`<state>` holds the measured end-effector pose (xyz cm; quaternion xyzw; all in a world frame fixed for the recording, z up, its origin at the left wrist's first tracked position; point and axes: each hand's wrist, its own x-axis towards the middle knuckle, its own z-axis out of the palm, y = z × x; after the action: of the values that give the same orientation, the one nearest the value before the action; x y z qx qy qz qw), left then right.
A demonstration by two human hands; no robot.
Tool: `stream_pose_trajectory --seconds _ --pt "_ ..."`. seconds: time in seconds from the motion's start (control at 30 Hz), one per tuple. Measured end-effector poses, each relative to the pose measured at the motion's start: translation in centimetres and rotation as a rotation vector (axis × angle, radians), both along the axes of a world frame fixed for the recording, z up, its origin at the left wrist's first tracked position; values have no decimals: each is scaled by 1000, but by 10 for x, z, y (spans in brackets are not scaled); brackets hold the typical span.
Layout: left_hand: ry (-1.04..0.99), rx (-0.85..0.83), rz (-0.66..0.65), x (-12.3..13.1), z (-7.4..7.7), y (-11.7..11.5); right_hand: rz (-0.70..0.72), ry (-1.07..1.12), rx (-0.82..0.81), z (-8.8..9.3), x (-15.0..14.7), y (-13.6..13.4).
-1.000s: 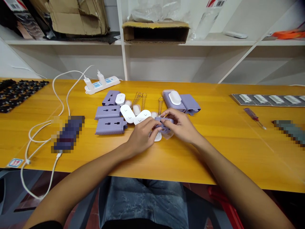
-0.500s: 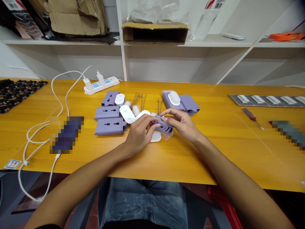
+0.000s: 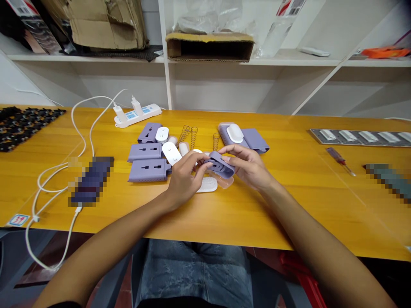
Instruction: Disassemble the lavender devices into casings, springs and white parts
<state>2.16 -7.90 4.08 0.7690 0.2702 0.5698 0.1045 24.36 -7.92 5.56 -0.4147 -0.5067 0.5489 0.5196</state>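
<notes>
Between both hands is a small purple plastic casing, tilted so that its hollow inside shows. My left hand pinches its left end with thumb and fingers. At the right end, my right hand grips it with thumb and forefinger. Below the casing lie a white ridged oval piece and a clear pinkish plastic piece. A white oval cover lies beyond my left hand, partly hidden. Metal coil springs stand behind, with one more spring further right.
Purple casings are lined up on the left; a purple casing with a white oval part sits behind my right hand. Further out are a power strip, a blurred phone-like object, a white cable and a screwdriver.
The purple casing has been turned in my hands, so its open hollow side now shows instead of its slotted face. Both hands keep hold of it in nearly the same place.
</notes>
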Motion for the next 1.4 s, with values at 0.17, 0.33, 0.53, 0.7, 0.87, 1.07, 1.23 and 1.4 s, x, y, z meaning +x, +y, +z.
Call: stream_pose_trajectory --seconds 0.17,0.33,0.53,0.7,0.87,1.07,1.23,1.4 --pt "25 36 -14 0 -1 1 17 -23 18 -5 0 1" --pt "29 70 20 -1 -1 1 13 -29 19 -5 0 1" --pt "26 75 56 -1 1 1 37 -30 6 -2 -1 -2" --pt "4 71 35 -1 4 2 77 -4 6 3 -4 -5" --pt "0 -13 39 -1 2 3 73 -10 15 5 -4 -6" --pt "-15 -90 23 0 -3 3 48 23 0 7 -4 -6" --pt "-18 -133 6 0 -4 3 33 57 -48 11 -3 -5" --pt "-5 -144 2 -1 -2 2 -39 82 -90 8 2 1"
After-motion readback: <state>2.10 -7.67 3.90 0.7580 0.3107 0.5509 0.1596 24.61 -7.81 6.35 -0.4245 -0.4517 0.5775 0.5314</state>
